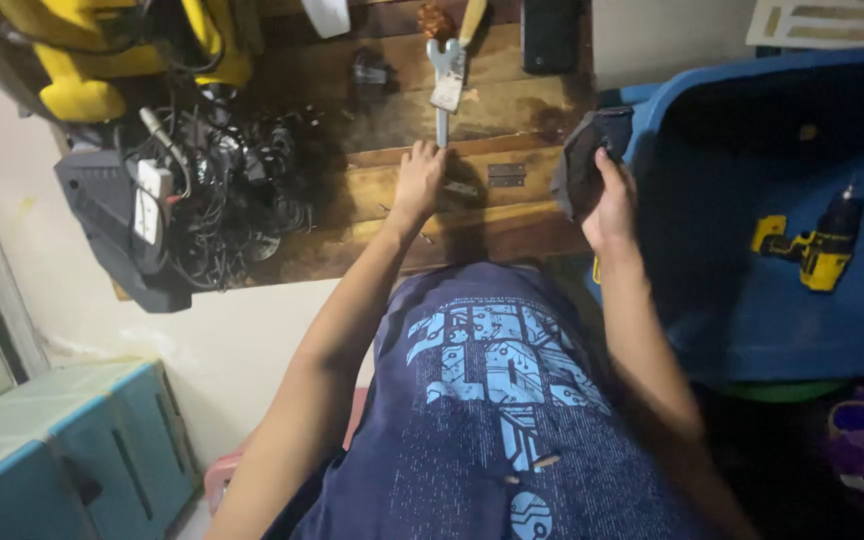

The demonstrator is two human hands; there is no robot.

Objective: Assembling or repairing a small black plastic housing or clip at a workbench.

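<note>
My left hand (418,178) rests on the dark wooden bench (392,215), fingers bent over a small metal piece next to a steel hinge (507,175). Just beyond its fingertips lies a long metal wrench (445,85) with a yellow handle above it. My right hand (612,200) grips a dark grey pouch-like object (584,160) at the bench's right end, beside the blue tub. I cannot tell whether the left hand actually holds the small piece.
A blue plastic tub (752,320) on the right holds a yellow and black cordless drill (817,245). A tangle of black cables (237,195) with a white power strip (152,195) lies left on the bench, under a yellow machine (102,55). A teal cabinet (72,450) stands lower left.
</note>
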